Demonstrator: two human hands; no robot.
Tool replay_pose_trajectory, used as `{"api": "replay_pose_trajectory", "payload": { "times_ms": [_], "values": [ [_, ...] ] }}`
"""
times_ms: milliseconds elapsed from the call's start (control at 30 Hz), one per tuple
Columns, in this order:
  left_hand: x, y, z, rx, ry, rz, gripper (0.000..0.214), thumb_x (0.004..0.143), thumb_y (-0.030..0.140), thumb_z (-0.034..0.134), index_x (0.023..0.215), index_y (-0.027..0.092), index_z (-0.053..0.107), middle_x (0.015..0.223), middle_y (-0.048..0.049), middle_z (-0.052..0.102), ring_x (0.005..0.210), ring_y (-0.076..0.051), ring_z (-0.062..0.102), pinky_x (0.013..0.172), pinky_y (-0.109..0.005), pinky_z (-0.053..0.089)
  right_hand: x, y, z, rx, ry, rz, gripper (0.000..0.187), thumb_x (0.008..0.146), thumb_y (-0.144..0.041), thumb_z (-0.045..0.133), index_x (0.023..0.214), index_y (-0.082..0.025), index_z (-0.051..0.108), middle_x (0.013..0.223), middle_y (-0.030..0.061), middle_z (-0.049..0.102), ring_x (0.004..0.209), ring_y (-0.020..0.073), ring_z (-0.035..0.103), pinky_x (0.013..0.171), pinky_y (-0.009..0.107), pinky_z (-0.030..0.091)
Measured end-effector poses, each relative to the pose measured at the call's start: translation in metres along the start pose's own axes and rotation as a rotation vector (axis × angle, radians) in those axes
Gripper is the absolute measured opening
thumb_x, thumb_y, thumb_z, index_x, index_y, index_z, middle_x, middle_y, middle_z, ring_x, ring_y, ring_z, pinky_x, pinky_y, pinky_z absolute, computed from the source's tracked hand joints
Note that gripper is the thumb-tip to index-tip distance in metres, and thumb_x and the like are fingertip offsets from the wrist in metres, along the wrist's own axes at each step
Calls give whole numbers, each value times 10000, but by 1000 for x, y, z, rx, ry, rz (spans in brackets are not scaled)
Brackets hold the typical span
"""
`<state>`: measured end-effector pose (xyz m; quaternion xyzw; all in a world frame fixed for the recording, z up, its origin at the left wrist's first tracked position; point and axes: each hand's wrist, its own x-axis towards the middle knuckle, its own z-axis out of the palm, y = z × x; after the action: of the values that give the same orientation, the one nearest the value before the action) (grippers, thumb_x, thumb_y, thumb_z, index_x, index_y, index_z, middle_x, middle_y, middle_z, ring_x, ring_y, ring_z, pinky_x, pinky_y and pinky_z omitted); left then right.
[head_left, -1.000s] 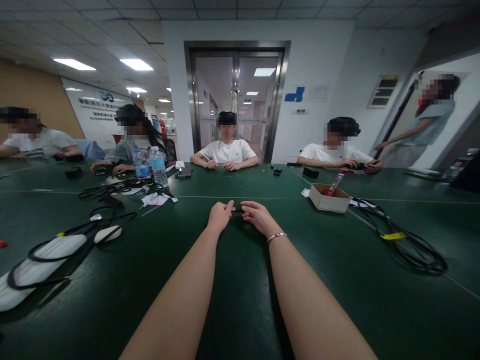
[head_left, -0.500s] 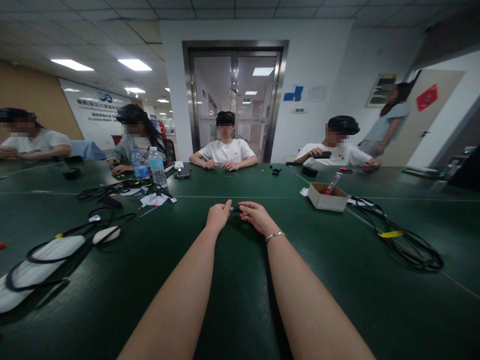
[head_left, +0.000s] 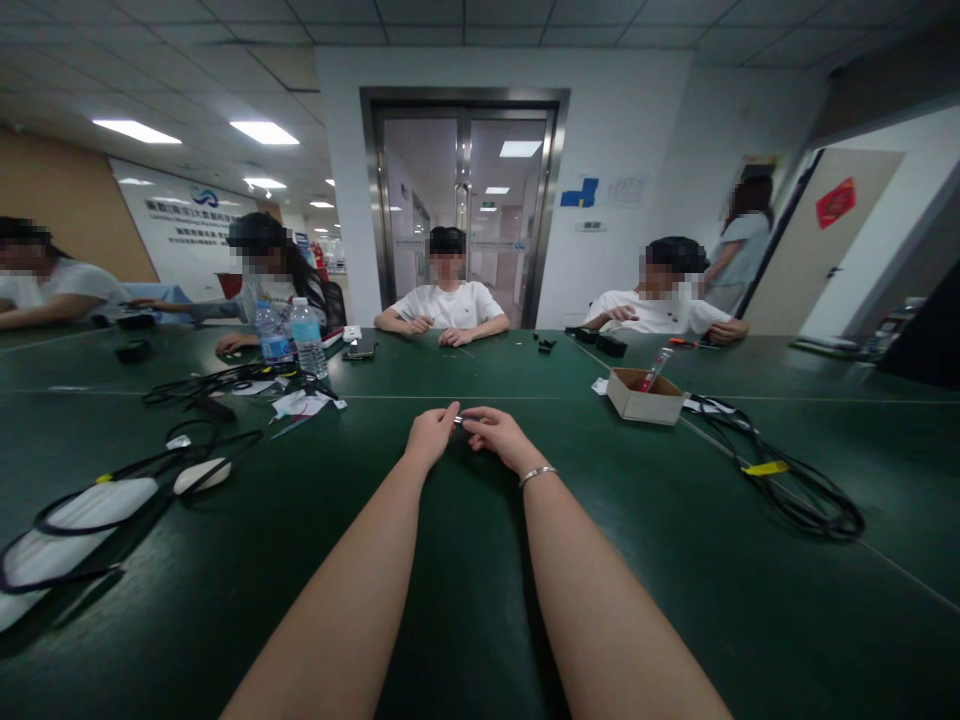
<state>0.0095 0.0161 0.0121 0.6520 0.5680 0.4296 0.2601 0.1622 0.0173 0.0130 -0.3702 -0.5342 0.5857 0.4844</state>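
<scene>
Both my arms reach out over a dark green table (head_left: 480, 560). My left hand (head_left: 429, 436) and my right hand (head_left: 495, 437) meet at mid-table, fingers curled, pinching a small dark part (head_left: 463, 419) between their fingertips. I cannot make out what the part is. A silver bracelet (head_left: 538, 474) sits on my right wrist. Both hands rest low on the tabletop.
A small cardboard box (head_left: 643, 393) with a red-tipped tool stands to the right, and a coiled black cable (head_left: 787, 485) lies beyond it. Black cables and white pouches (head_left: 90, 505) lie left. Two water bottles (head_left: 296, 338) stand far left. Several people sit around the table; one stands by the door.
My hands have drawn slightly closer together around the small part. The view has shifted a little to the right. The standing person at the right has walked leftward.
</scene>
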Motion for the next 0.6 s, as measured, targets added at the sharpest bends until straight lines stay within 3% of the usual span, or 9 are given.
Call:
{"api": "replay_pose_trajectory", "payload": {
  "times_ms": [133, 233, 300, 367, 433, 500, 600],
  "values": [
    [-5, 10, -4, 88, -30, 24, 514, 835, 595, 395, 646, 185, 643, 613, -54, 590, 612, -196, 547, 571, -272, 351, 2, 3, 6, -176, -60, -56, 220, 703, -143, 748, 896, -128, 644, 587, -18, 607, 389, 73, 526, 354, 142, 444],
    [-4, 21, -7, 156, -25, -31, 478, 833, 573, 421, 687, 182, 654, 671, -85, 594, 683, -238, 565, 649, -311, 388, 3, 3, 7, -219, -56, -95, 197, 740, -199, 714, 907, -137, 629, 543, -45, 566, 364, 71, 505, 329, 134, 412],
    [-5, 39, -13, 220, 55, -23, 394, 822, 517, 483, 766, 169, 659, 764, -116, 602, 777, -277, 576, 737, -362, 412, 3, 4, 7, -185, -45, -101, 203, 763, -251, 689, 921, -149, 612, 539, -50, 558, 358, 76, 505, 322, 137, 402],
    [-17, 68, -25, 302, 158, 115, 302, 811, 432, 532, 863, 160, 653, 895, -144, 603, 880, -299, 568, 821, -411, 414, 4, 5, 5, -116, -20, -97, 212, 783, -290, 663, 931, -159, 588, 541, -48, 563, 357, 86, 508, 323, 149, 403],
    [-46, 102, -45, 398, 150, 417, 250, 808, 362, 534, 970, 204, 643, 1000, -132, 604, 943, -293, 557, 865, -422, 418, 5, 5, 4, -57, 20, -102, 200, 796, -293, 645, 926, -161, 570, 522, -52, 556, 357, 91, 506, 331, 153, 405],
    [-92, 131, -68, 442, 72, 659, 288, 840, 313, 465, 1088, 307, 612, 1025, -85, 627, 959, -264, 562, 875, -415, 438, 6, 5, 3, -33, 41, -102, 164, 808, -270, 633, 907, -156, 568, 507, -55, 546, 363, 86, 506, 348, 148, 409],
    [-175, 141, -97, 415, -34, 894, 493, 756, 331, 552, 1222, 482, 499, 926, 16, 674, 831, -220, 603, 754, -375, 522, 5, 4, 4, -61, 40, -71, 130, 829, -230, 615, 920, -146, 576, 524, -43, 558, 379, 82, 517, 358, 141, 417]
  ]
}}
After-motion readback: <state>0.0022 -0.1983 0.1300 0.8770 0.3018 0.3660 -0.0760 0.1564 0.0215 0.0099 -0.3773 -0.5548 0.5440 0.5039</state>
